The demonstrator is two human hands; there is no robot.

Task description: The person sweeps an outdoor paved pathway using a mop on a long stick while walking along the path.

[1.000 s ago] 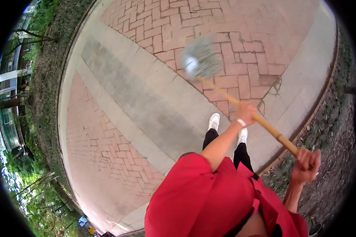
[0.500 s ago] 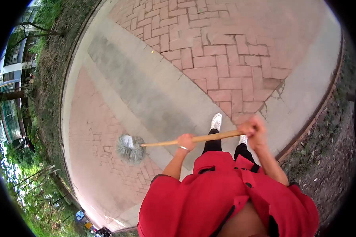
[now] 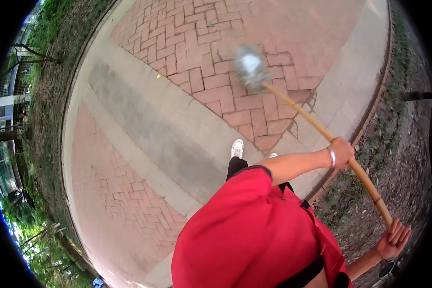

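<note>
A long broom with a bamboo handle (image 3: pixel 312 123) slants from the upper middle down to the lower right. Its bushy grey-green head (image 3: pixel 251 69), white at the centre, is blurred by motion over the red paving. My left hand (image 3: pixel 342 152), a silver bracelet at its wrist, is closed around the middle of the pole, with the arm reaching across my body. Lower down, my right hand (image 3: pixel 393 238) grips the pole near its end, with something dark and round on that wrist. Whether the broom head touches the bricks I cannot tell.
Red herringbone bricks (image 3: pixel 259 117) and a grey concrete strip (image 3: pixel 144 117) make up the path. A raised kerb (image 3: pixel 369 120) borders soil and low plants (image 3: pixel 384 144) at right. My white shoe (image 3: pixel 237 148) stands on the concrete. Trees and a building are at far left.
The broom head has swung from the left up to the upper middle. Both hands have moved right with the pole, my right hand also down, still gripping. The view has shifted slightly.
</note>
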